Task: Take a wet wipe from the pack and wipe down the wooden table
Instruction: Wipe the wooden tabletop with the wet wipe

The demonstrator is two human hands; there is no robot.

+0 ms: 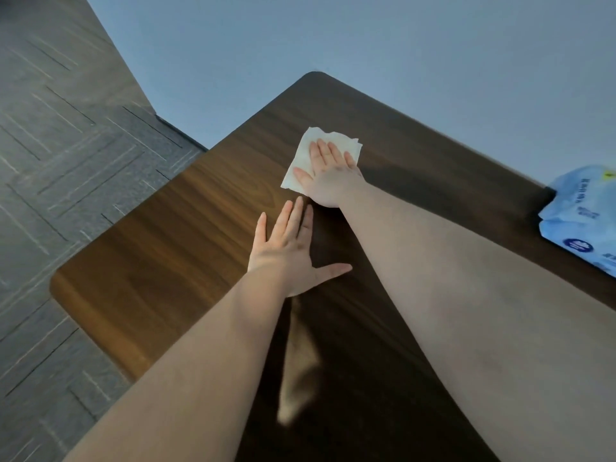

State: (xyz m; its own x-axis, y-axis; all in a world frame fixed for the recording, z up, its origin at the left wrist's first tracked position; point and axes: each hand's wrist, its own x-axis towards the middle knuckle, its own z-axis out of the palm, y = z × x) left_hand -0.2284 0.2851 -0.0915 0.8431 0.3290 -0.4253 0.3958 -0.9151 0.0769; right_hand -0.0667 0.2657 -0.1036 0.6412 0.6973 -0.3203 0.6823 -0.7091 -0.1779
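Note:
A dark wooden table fills the middle of the head view, its far corner near the wall. My right hand lies flat on a white wet wipe, pressing it against the tabletop near the far corner; part of the wipe is hidden under the palm. My left hand rests flat on the wood just in front of the right one, fingers spread, nothing in it. The light blue wet wipe pack lies at the table's right edge, cut off by the frame.
A pale blue-grey wall runs behind the table. Grey patterned carpet lies to the left, beyond the table's rounded left edge. A bright reflection shows on the wood between my forearms.

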